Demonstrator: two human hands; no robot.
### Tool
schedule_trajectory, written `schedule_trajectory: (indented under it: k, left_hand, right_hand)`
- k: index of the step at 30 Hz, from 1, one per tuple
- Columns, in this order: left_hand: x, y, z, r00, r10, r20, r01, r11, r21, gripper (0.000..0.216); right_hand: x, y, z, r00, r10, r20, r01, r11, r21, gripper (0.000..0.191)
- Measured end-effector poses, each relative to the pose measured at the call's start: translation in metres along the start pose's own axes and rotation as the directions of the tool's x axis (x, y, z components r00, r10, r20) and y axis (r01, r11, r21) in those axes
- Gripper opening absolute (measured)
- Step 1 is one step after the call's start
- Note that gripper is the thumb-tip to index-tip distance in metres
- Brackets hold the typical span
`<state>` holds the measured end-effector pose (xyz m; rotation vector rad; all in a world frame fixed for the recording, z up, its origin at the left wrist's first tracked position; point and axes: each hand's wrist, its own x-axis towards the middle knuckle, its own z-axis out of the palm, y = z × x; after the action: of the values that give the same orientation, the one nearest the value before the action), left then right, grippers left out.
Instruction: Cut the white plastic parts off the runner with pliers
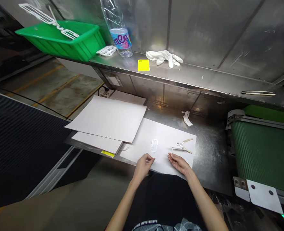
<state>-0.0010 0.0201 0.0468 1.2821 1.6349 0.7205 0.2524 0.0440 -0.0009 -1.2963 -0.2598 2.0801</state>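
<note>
My right hand (180, 163) pinches a thin white strip (172, 152) that stands up from the fingertips. Thumb and forefinger of my left hand (144, 164) are pressed together over the sheet's front edge; whatever they hold, if anything, is too small to make out. Between the hands and a little beyond them, a small flat white plastic frame (154, 145) lies on the white sheet (166, 131). A pair of cutting pliers (184, 145) with cream handles rests there too, just past my right hand, its jaws pointing left. A slim metal tool (177, 148) lies beside the pliers.
Stacked white boards (108, 117) cover the bench's left part. A green conveyor belt (262, 154) borders the right. On the shelf above stand a green bin (84, 45) with white frames, a plastic bottle (120, 38), white gloves (164, 57), a yellow label (143, 65) and tweezers (259, 93).
</note>
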Motion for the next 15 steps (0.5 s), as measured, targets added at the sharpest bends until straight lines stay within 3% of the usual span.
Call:
schedule_trajectory:
  k: [6, 11, 15]
  left_hand:
    - [-0.001, -0.006, -0.003, 1.000, -0.014, 0.013, 0.014, 1.000, 0.000, 0.030]
    - [0.001, -0.005, -0.002, 1.000, -0.014, 0.027, 0.014, 1.000, -0.009, 0.031]
    - [0.003, -0.008, -0.003, 0.999, -0.015, 0.029, 0.015, 1.000, -0.004, 0.032]
  right_hand:
    - [0.002, -0.025, -0.008, 0.960, -0.269, -0.081, 0.247, 0.946, -0.212, 0.036]
    - [0.001, -0.035, -0.018, 0.909, -0.385, -0.162, 0.277, 0.846, -0.456, 0.022]
    - [-0.013, -0.045, -0.012, 0.865, -0.481, -0.140, 0.334, 0.763, -0.553, 0.025]
